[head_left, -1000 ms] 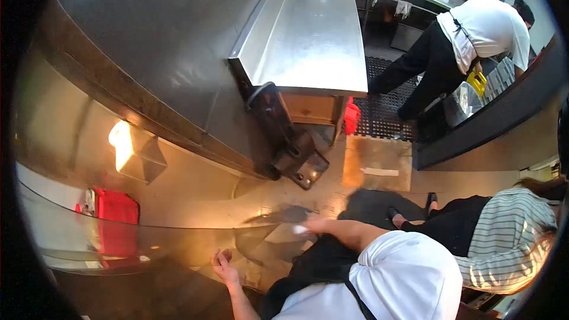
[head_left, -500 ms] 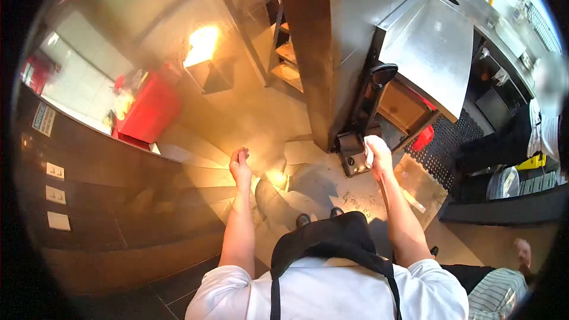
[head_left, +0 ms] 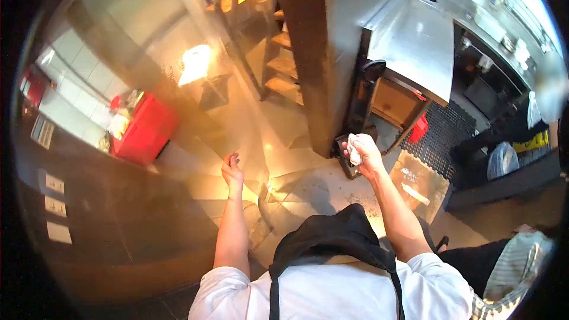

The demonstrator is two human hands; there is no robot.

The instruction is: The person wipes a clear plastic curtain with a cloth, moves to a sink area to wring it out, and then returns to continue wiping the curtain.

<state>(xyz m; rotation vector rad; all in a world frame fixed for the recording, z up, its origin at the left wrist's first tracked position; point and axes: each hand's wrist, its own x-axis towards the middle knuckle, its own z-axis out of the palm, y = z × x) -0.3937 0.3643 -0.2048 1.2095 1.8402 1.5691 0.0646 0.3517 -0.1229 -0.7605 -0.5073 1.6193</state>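
Shifted leftward in view, right hand [head_left: 368,154] grips white wad [head_left: 354,149], left hand [head_left: 233,174] uncurled, open floor [head_left: 305,186] between.

At three o'clock, the person's bare right hand [head_left: 368,157] is covering part of a crumpled white wad [head_left: 354,153], concealing its full shape. At six o'clock, a black cloth apron [head_left: 326,234] is hiding the wearer's legs, while the lower edge is cutting off a white short-sleeved shirt [head_left: 338,290]. Farther out at three o'clock, a dark-trousered co-worker [head_left: 508,137] is showing only a blurred head. At four o'clock, the round dark rim is cropping a co-worker in a striped top [head_left: 515,269]. At nine o'clock, a red boxy container [head_left: 148,133] is holding contents too smeared to identify, and a small pale wall sign [head_left: 42,132] is carrying illegible lettering.
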